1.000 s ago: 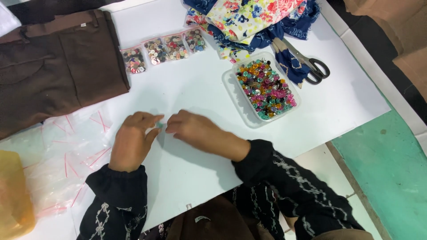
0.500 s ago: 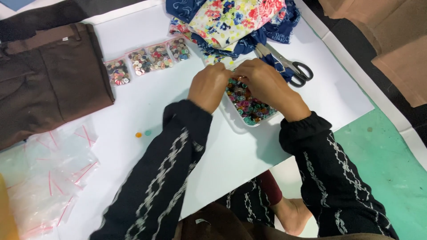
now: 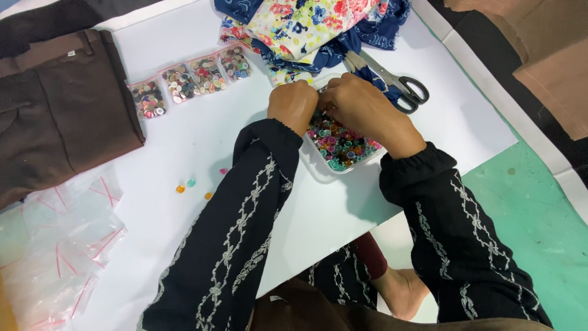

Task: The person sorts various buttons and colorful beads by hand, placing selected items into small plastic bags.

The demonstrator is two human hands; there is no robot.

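Both hands still over button tray [image 3: 340, 160], left hand [image 3: 293, 105], right hand [image 3: 361, 107], scissors [image 3: 392, 81] beside

White sheet [image 3: 202, 135]. Brown trousers [image 3: 61, 104]. Clear tray [image 3: 318, 171] holds multicoloured buttons [image 3: 340, 144]: pink, teal, orange. Sleeves [image 3: 239, 245] are black with pale embroidered vine pattern. Floral fabric [image 3: 306, 18]: white with red, yellow, blue flowers; navy patterned cloth [image 3: 380, 30] beneath. Scissors [image 3: 392, 79] have black handles. Floor [image 3: 527, 220] is green, possibly painted.
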